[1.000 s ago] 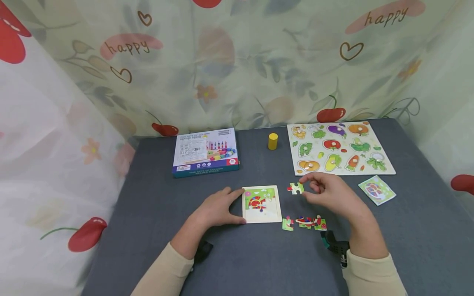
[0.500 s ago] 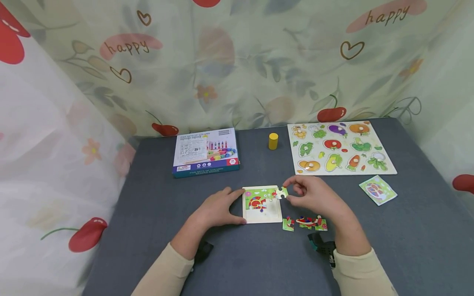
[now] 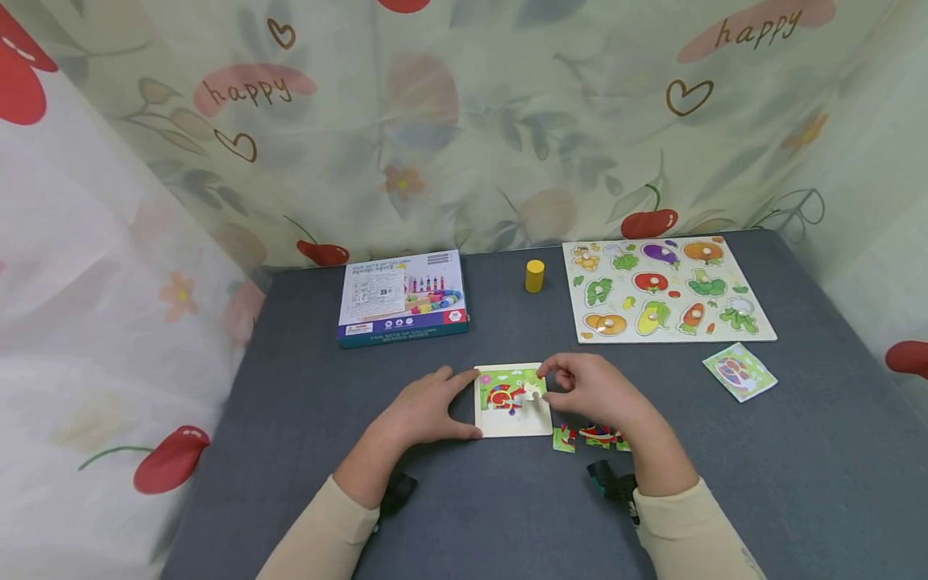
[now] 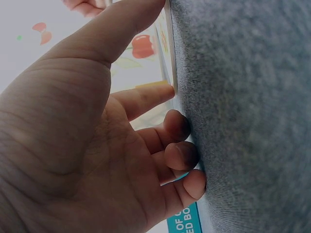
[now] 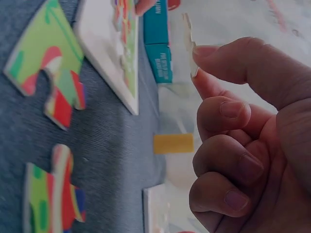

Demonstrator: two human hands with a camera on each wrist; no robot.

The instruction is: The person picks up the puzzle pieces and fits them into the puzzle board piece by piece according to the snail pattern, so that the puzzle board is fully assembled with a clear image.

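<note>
A square jigsaw tray lies on the table, its upper part filled with a green and red picture. My left hand rests at its left side, thumb and index finger touching the edge; the other fingers hang loosely bent in the left wrist view. Over the tray's right half, my right hand pinches a jigsaw piece between thumb and index finger. That piece appears edge-on and raised in the right wrist view. Loose jigsaw pieces lie below the tray's right corner, some partly hidden by the right wrist.
Behind the tray stand a blue-edged box and a small yellow cylinder. A vegetable puzzle board lies at the back right, with a square picture card in front of it. Patterned curtains surround the table.
My right hand has moved left with the jigsaw piece, from beside the tray to over its right half. The left hand stays at the tray's left edge.
</note>
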